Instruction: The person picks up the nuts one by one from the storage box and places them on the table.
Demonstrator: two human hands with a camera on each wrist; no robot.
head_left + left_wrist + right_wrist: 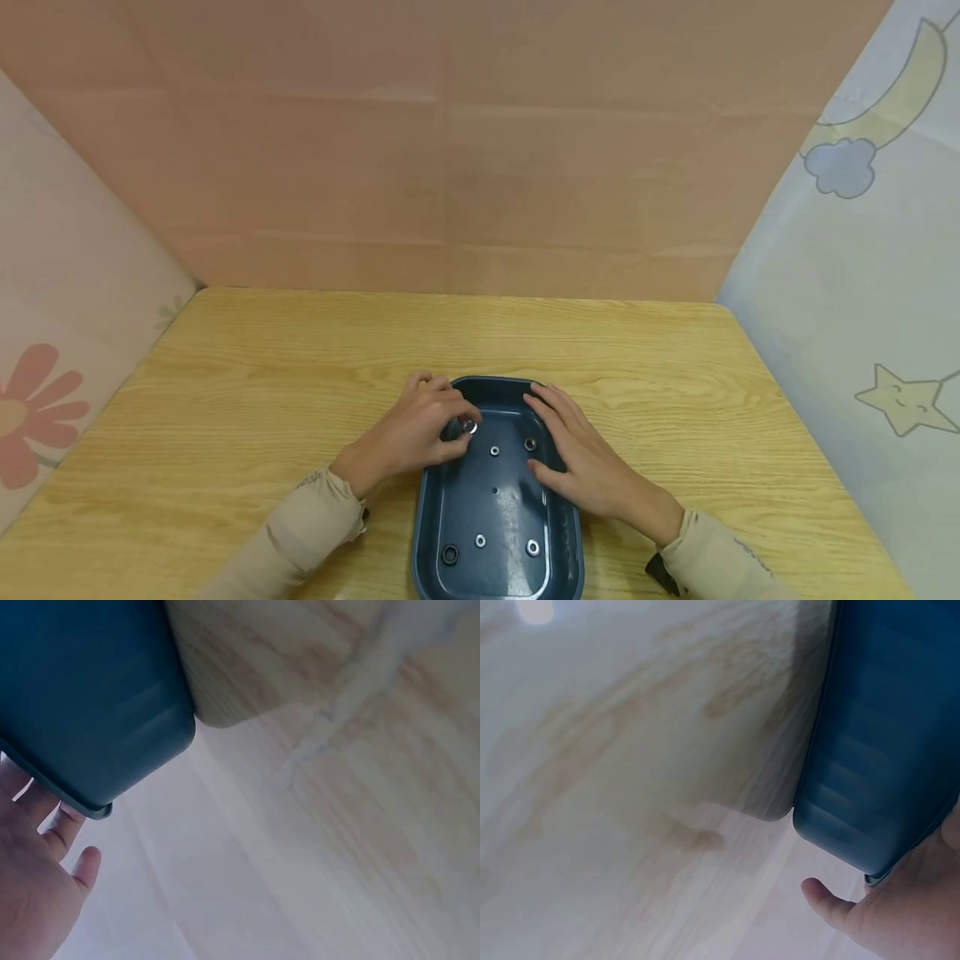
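A dark blue tray [422,533] stands near the table's front in the head view; its side shows in the left wrist view [97,697] and the right wrist view [885,750]. At its upper left, the left hand [420,427] pinches a small shiny metal ring [470,427] between thumb and curled index finger, beside a dark patch. Spread over the upper right rim is the right hand [588,471], fingers extended and holding nothing. Small rings lie inside: a dark one [530,444], a light one [495,451] and several lower down, including another dark one [450,554].
Light wood table [300,358] surrounds the tray. Behind it rises a plain brownish sheet [450,167]. Patterned sheets stand at the left [67,250] and right [847,292]. A tiny dark spot [495,491] shows on the tray floor.
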